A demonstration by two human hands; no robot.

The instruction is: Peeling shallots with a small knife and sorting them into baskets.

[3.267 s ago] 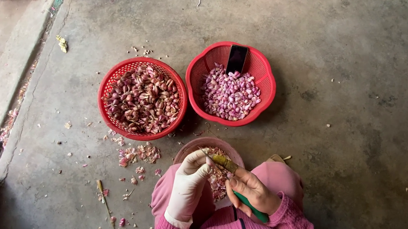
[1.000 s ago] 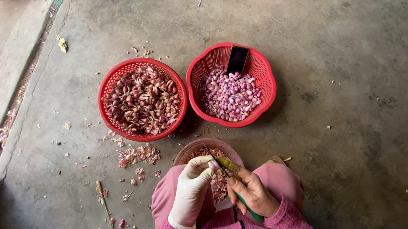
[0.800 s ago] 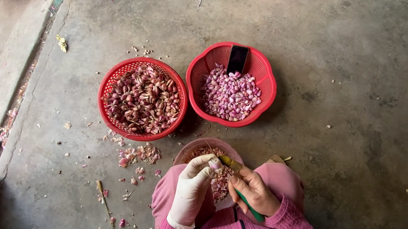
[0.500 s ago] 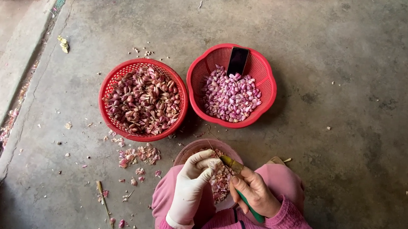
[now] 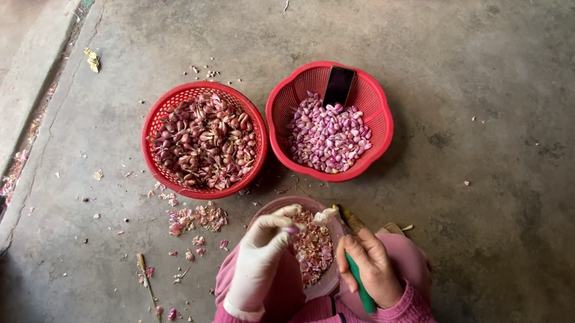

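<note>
Both forearms in pink sleeves reach forward from the lap — the left hand [image 5: 259, 258], gloved in white, has its fingertips pinched together, while the bare right hand [image 5: 371, 267] is curled closed, knuckles up

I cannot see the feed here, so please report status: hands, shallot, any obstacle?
Left hand gloved, pinching shallot over pink bowl. Right hand bare, gripping green knife. No obstacle seen.

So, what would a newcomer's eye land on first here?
Two round red plastic baskets side by side on the grey concrete floor: the left basket heaped with brownish unpeeled shallots, the right basket with pink peeled ones and a black phone. Below, a white-gloved left hand and bare right hand gripping a green-handled knife.
</note>
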